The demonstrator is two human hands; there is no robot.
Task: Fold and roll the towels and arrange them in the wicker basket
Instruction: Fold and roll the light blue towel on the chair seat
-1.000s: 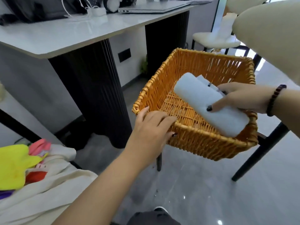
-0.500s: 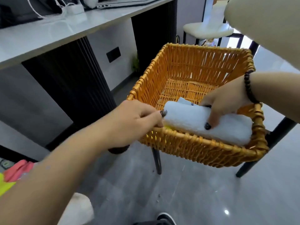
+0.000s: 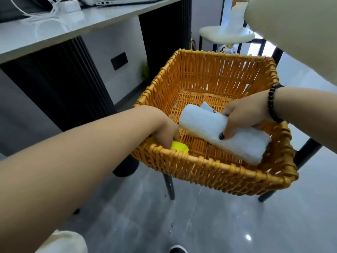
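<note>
An orange wicker basket (image 3: 218, 162) stands on a dark-legged seat in front of me. Inside it, a rolled white towel (image 3: 198, 121) lies slanted along the near right side. My right hand (image 3: 244, 115), with a bead bracelet on the wrist, grips this roll from above, thumb on its front. A rolled yellow towel (image 3: 179, 147) sits in the near left corner, mostly hidden by the rim. My left hand (image 3: 164, 128) reaches down over that corner with its fingers curled onto the yellow roll; the fingertips are hidden.
A white-topped table (image 3: 54, 28) with black fluted legs (image 3: 54, 84) stands to the left, cables and a laptop on it. A cream chair (image 3: 226, 33) is behind the basket. Cream fabric (image 3: 63, 241) shows at bottom left. The floor is glossy grey tile.
The right hand has lowered the white roll from above the rim down into the basket. The left hand moved from the front rim into the near left corner, onto the yellow towel.
</note>
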